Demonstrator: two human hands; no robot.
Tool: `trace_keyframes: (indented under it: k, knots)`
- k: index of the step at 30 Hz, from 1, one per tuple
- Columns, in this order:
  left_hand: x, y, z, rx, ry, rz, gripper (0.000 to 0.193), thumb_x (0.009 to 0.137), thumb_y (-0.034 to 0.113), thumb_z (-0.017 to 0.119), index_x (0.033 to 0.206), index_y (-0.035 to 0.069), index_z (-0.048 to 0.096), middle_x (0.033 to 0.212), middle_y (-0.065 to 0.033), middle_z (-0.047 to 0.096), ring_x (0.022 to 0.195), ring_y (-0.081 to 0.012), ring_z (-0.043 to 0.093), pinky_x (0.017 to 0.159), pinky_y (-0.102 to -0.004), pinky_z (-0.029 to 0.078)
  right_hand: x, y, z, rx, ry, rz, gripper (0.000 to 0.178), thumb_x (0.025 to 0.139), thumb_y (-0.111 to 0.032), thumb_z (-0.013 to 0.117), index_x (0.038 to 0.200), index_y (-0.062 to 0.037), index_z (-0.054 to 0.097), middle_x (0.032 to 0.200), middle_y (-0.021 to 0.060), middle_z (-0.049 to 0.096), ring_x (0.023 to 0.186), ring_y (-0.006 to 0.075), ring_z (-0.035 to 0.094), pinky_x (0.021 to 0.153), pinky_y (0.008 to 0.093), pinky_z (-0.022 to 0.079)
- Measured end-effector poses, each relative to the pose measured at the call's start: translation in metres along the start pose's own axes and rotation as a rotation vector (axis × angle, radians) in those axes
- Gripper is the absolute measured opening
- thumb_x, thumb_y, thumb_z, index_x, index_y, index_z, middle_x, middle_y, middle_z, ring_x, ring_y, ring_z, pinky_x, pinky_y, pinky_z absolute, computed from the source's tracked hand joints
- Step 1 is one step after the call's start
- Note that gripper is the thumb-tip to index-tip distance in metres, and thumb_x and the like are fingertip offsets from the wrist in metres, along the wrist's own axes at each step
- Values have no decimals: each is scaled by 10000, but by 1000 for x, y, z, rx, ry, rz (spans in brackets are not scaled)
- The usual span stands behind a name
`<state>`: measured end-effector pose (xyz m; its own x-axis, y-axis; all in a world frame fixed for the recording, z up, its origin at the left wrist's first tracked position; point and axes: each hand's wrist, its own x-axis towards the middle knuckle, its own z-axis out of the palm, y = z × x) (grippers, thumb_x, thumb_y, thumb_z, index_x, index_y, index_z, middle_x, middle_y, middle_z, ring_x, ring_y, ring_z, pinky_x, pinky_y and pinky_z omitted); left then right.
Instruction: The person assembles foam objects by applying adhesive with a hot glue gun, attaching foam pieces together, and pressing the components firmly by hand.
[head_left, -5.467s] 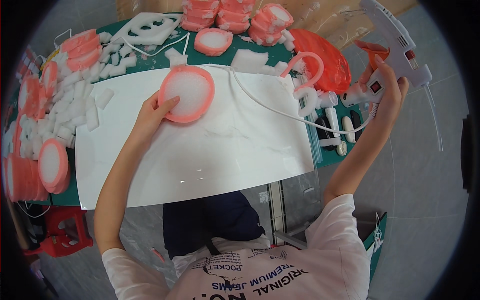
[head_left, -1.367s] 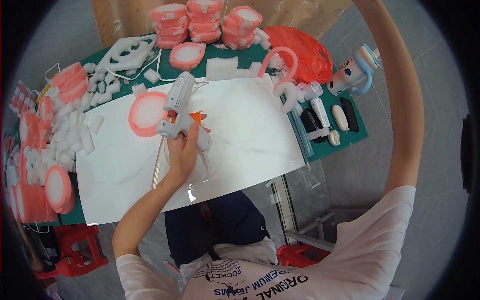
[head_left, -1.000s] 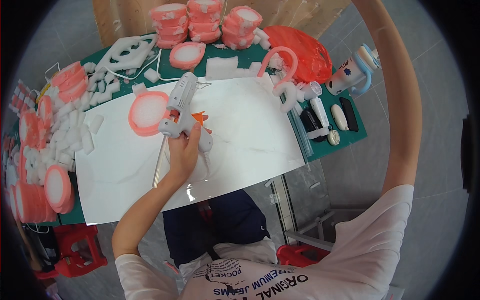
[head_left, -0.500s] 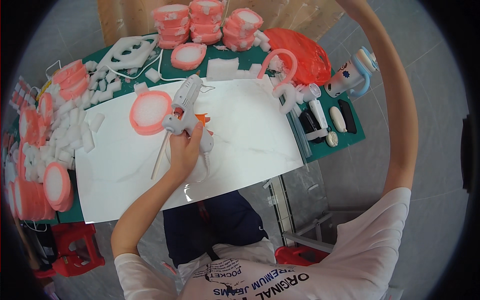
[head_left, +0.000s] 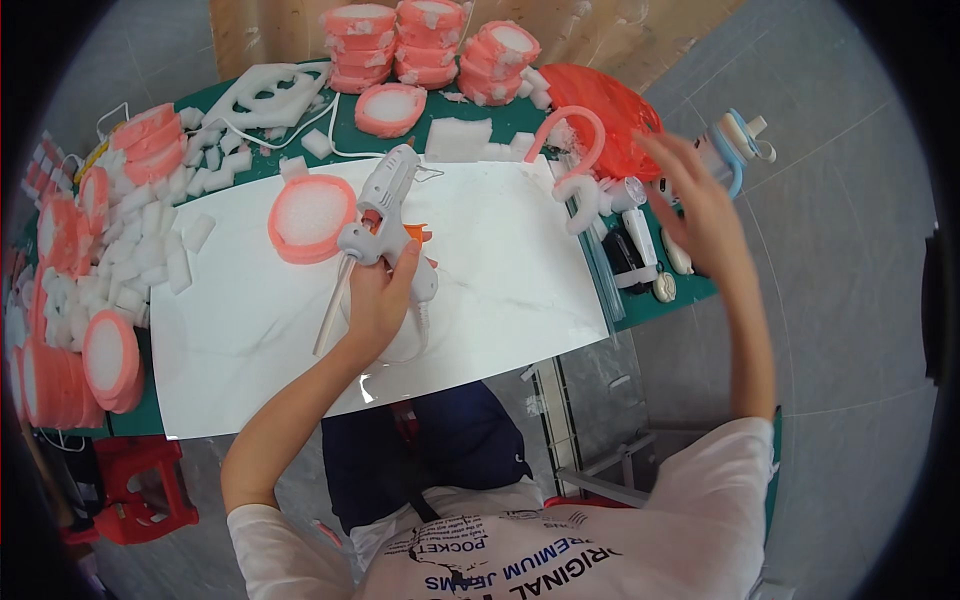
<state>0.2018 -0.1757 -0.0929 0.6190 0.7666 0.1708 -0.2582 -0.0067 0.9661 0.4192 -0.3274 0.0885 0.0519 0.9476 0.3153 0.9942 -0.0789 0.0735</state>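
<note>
Over the white marbled board [head_left: 500, 270] in the head view, left hand [head_left: 383, 302] is wrapped round the handle of a grey hot glue gun [head_left: 388, 238]; clear glue stick [head_left: 333, 308] juts from it. Can't tell if gun touches board. Pink-rimmed foam disc [head_left: 310, 215] lies flat on board, just left of gun, white foam inside the ring. Right hand [head_left: 703, 215], blurred, is up at table's right end, fingers loosely spread, grip wide, partly covering handled tumbler [head_left: 714, 158]: lid on, contents hidden. Red plastic bag [head_left: 590, 95] crumpled nearby, contents unclear. White foam blocks [head_left: 150, 230] heaped at left.
</note>
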Motion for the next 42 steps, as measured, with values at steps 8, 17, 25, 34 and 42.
trace_keyframes:
  k: [8, 17, 25, 34, 42]
  knots:
    - [0, -3, 3, -84, -2, 6, 337, 862, 105, 458, 1139, -51, 344, 998, -141, 541, 752, -154, 583, 651, -271, 475, -219, 19, 82, 1300, 608, 538, 409, 812, -193, 519, 1203, -84, 464, 1249, 160, 413, 864, 217, 533, 722, 312, 437]
    - [1, -9, 8, -66, 4, 32, 279, 849, 82, 454, 1064, -87, 395, 955, -164, 555, 734, -164, 591, 642, -271, 480, -396, 14, 159, 284, -1347, 1515, 360, 769, -257, 524, 1077, -73, 551, 886, 119, 614, 682, 199, 592, 561, 331, 480]
    - [-1, -5, 2, -37, 20, 25, 265, 857, 92, 454, 1045, -90, 413, 953, -160, 560, 738, -162, 590, 643, -266, 480, -105, 12, 42, 335, 262, 264, 43, 718, -36, 632, 737, -8, 606, 605, 35, 529, 494, 80, 468, 452, 216, 352]
    - [-2, -11, 4, -62, 25, -18, 315, 865, 116, 463, 1109, -70, 392, 971, -130, 564, 720, -138, 573, 642, -263, 462, 55, 68, 129, 78, -227, -153, 181, 700, 14, 562, 878, 31, 592, 942, 123, 596, 835, 270, 572, 758, 317, 453]
    - [-1, -11, 2, -73, 9, -105, 321, 863, 140, 468, 1100, -69, 406, 948, -132, 584, 696, -134, 573, 601, -259, 462, 67, 79, 164, -95, -291, -210, 129, 667, -9, 562, 789, 12, 597, 843, 124, 595, 760, 289, 573, 661, 365, 465]
